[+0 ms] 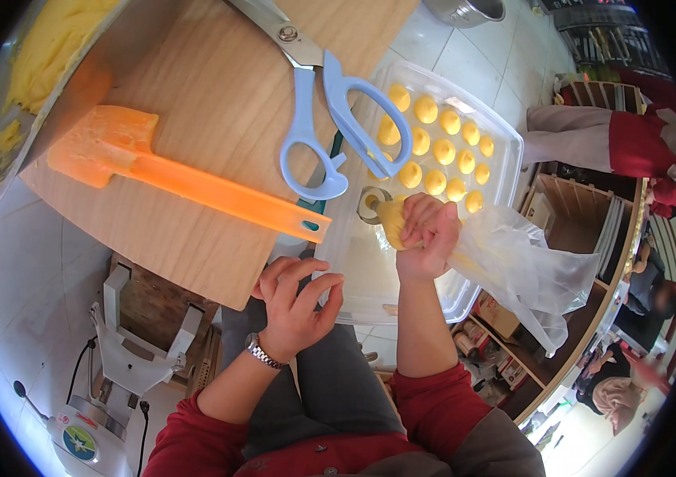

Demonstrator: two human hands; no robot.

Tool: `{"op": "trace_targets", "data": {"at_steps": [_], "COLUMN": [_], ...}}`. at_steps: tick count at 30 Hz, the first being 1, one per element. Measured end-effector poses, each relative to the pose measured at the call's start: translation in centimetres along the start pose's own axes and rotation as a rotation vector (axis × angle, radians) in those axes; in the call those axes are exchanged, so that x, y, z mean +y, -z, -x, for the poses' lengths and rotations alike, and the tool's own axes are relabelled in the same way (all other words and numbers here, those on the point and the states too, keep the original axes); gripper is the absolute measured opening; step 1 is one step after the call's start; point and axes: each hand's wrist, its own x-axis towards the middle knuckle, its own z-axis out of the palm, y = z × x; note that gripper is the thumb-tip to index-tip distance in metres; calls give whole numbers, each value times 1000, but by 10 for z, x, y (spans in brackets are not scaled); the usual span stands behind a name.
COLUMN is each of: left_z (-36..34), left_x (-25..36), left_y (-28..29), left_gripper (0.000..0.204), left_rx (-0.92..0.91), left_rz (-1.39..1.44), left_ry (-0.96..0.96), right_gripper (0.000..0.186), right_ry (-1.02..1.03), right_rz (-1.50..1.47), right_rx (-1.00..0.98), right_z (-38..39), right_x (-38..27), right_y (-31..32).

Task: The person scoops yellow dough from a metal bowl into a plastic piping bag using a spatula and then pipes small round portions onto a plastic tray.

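My right hand (pixel 428 232) is wrapped round a clear piping bag (pixel 505 262), squeezing its yellow-filled lower part. The loose, wrinkled top of the bag hangs out to the right of my fist. At its other end, the metal nozzle (pixel 371 204) points left, low over a translucent plastic tub (pixel 354 266). Rows of yellow piped mounds (pixel 444 151) cover the far part of the tub. My left hand (pixel 300 300) hovers by the tub's left side, fingers curved and apart, holding nothing. A watch circles that wrist.
On the wooden tabletop (pixel 211 135) to the left lie an orange spatula (pixel 195 187) and blue-handled scissors (pixel 304 119). A metal bowl (pixel 60 103) of yellow mixture stands at the far left. Wooden shelving (pixel 573 211) and other people are on the right. A white scale (pixel 135 350) sits lower left.
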Motion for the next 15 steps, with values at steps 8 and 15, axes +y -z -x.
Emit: {"op": "trace_targets", "data": {"at_steps": [8,15], "left_z": [2,2], "left_x": [0,-1], "left_y": [1,1], "left_gripper": [23,24], "left_rx": [-16,-20], "left_rz": [19,34], "left_ry": [7,14], "right_gripper": [44,44], "right_ry": [12,-20], "right_rz": [-21,-31], "right_rx": [23,46], "right_z": [-1,-2], "right_x": [0,-2], "right_y": [-2,-3]}}
